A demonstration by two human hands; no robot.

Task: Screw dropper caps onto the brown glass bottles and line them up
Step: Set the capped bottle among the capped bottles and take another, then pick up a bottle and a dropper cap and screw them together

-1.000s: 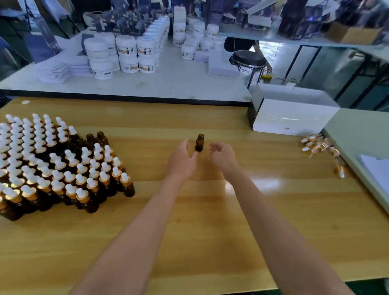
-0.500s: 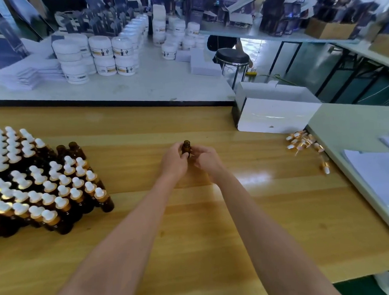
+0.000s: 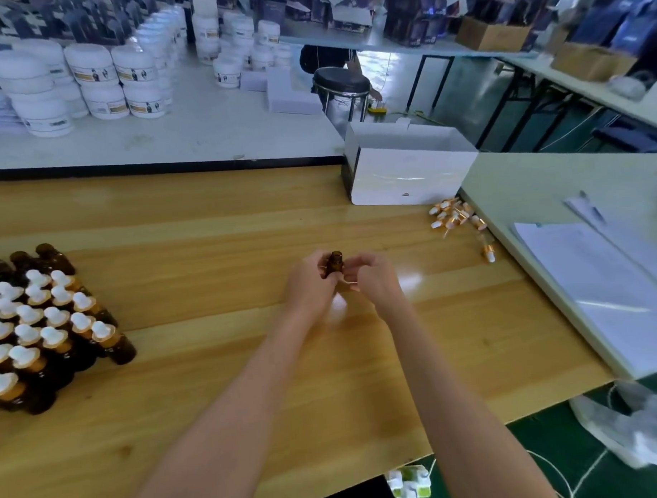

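Uncapped brown glass bottle [image 3: 335, 262], small and cylindrical, is held upright between two bare hands at the middle of the wooden tabletop [image 3: 212, 364]. I cannot tell whether its base rests on the wood. The left hand [image 3: 309, 286] has its fingers curled round the bottle's body. The right hand [image 3: 374, 280] sits just beside it with fingers bent toward the glass. I cannot tell whether it touches the bottle or holds anything. The bottle's dark mouth is open, with no cap on it.

Loose dropper caps [image 3: 454, 218], each a white rubber bulb on a gold collar with a thin pipette, lie scattered at the far right, well apart from the hands, beside a glossy white box [image 3: 406, 175]. At the left, capped bottles [image 3: 50, 325] stand packed tight in rows, with a few uncapped bottles [image 3: 53, 256] at the far edge of the block.

As I judge it, these things could go wrong. The glass is smooth and the tabletop is varnished and slick, so a loose grip could let the bottle tip and roll. The caps lie tangled, so picking one may drag others along. A thin pipette could catch on the rim if it goes in tilted, and a collar started crooked could cross-thread. Setting the finished bottle against the tight block could topple its neighbours.
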